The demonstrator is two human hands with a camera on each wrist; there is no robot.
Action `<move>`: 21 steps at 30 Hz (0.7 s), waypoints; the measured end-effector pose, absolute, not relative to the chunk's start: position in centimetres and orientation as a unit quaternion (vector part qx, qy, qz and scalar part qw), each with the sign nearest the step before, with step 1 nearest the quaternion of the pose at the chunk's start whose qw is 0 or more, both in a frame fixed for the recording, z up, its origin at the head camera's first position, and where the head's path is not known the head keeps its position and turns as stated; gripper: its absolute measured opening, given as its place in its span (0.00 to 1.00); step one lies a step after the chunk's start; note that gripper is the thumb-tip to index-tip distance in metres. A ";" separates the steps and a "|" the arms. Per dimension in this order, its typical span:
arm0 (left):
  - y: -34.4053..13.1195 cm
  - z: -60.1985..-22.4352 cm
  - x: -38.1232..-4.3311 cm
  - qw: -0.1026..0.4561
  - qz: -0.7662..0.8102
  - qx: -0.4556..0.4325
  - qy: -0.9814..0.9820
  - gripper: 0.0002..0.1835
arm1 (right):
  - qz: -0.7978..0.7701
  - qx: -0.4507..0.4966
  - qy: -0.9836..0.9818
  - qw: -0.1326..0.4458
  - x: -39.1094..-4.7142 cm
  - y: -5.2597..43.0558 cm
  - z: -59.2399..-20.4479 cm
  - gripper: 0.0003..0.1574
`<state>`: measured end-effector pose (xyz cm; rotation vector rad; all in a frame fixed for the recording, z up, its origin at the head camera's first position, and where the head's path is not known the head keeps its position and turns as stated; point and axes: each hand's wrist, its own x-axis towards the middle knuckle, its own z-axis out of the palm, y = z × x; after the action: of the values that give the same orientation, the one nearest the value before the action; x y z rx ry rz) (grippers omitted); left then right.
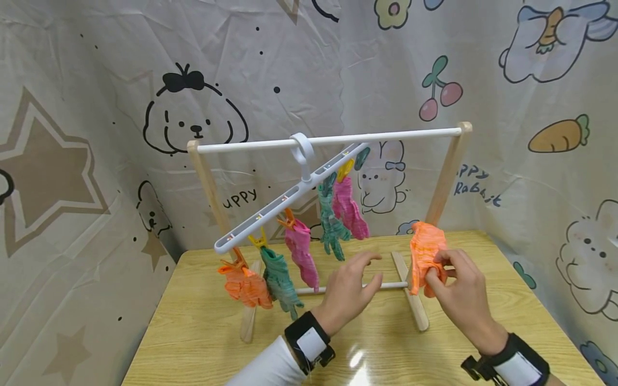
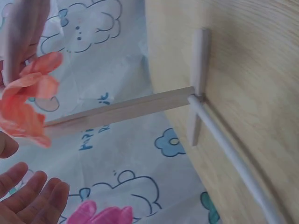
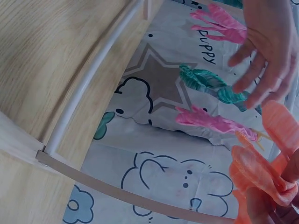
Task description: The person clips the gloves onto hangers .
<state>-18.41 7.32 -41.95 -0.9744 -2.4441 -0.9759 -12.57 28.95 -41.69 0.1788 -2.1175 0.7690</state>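
Note:
In the head view my right hand [image 1: 458, 284] pinches a small orange knit glove [image 1: 427, 249] between thumb and fingers, in front of the rack's right post. My left hand [image 1: 347, 292] is held in the air with thumb and fingers apart, holding nothing, right of a hanging pink glove [image 1: 303, 252]. A white clip hanger [image 1: 289, 198] hangs slantwise by its hook. Clothespins on it hold another orange glove [image 1: 247, 287], a teal glove [image 1: 281, 276], a second teal glove [image 1: 330, 220] and a second pink glove [image 1: 348, 206]. A dark teal clothespin [image 1: 361, 158] sits at the far end.
A wooden rack with a white top bar [image 1: 386, 138] stands on the wood-grain table [image 1: 376, 343]. Its right foot [image 1: 410, 295] and low white crossbar [image 1: 393, 286] lie beneath the hands. A printed cloth [image 1: 289, 64] hangs behind and at both sides.

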 end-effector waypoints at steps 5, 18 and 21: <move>7.9 -40.7 -18.8 0.181 -0.363 -0.331 -0.852 0.15 | 0.313 0.077 -0.845 0.426 -13.0 28.8 -42.0 0.14; 9.6 -37.8 -19.6 0.182 -0.395 -0.316 -0.843 0.16 | 0.320 0.092 -0.847 0.415 -14.0 28.4 -42.6 0.14; 9.7 -37.6 -20.1 0.179 -0.396 -0.308 -0.846 0.16 | 0.321 0.089 -0.849 0.410 -14.3 28.4 -42.6 0.13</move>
<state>-20.13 9.71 -37.61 -0.8704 -2.3922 -1.1204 -14.34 28.40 -42.60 0.2248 -2.1369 0.8081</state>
